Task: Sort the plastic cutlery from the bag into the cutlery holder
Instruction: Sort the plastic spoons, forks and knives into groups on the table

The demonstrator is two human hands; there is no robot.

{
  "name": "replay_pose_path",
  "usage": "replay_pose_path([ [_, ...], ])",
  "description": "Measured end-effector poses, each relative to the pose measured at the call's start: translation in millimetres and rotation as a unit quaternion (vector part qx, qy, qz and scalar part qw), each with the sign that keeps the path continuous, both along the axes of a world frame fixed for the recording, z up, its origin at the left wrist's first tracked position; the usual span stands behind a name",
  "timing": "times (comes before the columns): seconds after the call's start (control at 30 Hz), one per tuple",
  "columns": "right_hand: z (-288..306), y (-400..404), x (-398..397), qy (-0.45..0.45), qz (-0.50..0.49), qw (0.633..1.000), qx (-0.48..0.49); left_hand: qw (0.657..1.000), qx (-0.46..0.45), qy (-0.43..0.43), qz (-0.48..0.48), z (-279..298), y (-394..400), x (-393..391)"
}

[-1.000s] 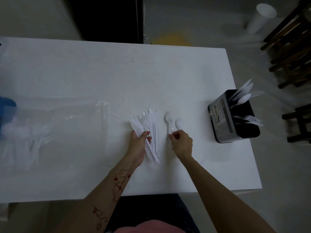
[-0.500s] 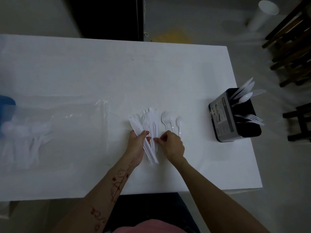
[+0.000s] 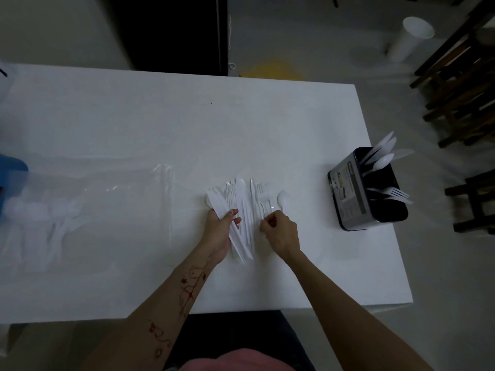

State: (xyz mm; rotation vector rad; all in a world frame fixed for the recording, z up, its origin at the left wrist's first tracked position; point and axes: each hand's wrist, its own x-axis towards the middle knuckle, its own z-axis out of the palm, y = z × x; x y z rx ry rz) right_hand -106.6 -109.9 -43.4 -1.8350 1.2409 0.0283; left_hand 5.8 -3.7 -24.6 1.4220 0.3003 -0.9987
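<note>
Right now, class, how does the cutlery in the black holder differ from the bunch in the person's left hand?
The cutlery in the holder stands tilted with heads sticking up above the rim; the bunch lies fanned flat on the table. The holder's pieces stand untouched; the left hand grips the bunch by the handles. Both are white plastic and include forks.

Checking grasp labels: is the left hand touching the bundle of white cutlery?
Touching. The head view shows the left hand gripping the bundle of white cutlery, thumb curled over the handles, no gap visible.
</note>
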Motion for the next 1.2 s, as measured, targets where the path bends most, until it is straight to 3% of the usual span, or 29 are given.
replay_pose_path([
  [0.13,7.7,-1.2,-4.9,-0.091,0.017,0.995,0.025,1.000,-0.008,0.012,0.006,0.4,-3.0,0.7],
  [0.23,12.4,4.6,-6.7,-0.143,0.062,0.988,-0.013,0.999,-0.030,0.021,0.015,2.9,-5.7,0.3],
  [0.4,16.7,13.6,-0.9,-0.146,0.114,0.983,0.008,0.999,-0.044,0.012,0.018,6.3,-10.2,-1.5],
  [0.53,5.5,11.4,4.3,-0.063,0.032,0.997,-0.043,0.999,0.017,-0.032,0.006,-0.7,-10.6,0.4],
  [0.67,-3.7,13.1,11.3,0.076,0.044,0.992,-0.095,0.999,0.028,-0.027,-0.020,-6.9,-4.9,-1.9],
  [0.93,-1.0,8.5,11.7,0.132,0.030,0.986,-0.094,1.000,0.017,-0.014,-0.011,-8.6,-1.7,-0.1],
  [1.07,-0.6,1.0,0.0,0.083,0.030,0.994,-0.071,1.000,0.018,-0.012,-0.018,-8.2,-3.3,1.7],
  [1.2,-0.7,-3.0,-12.6,-0.048,0.041,0.997,-0.054,1.000,0.004,0.005,-0.008,-5.9,-6.8,1.7],
])
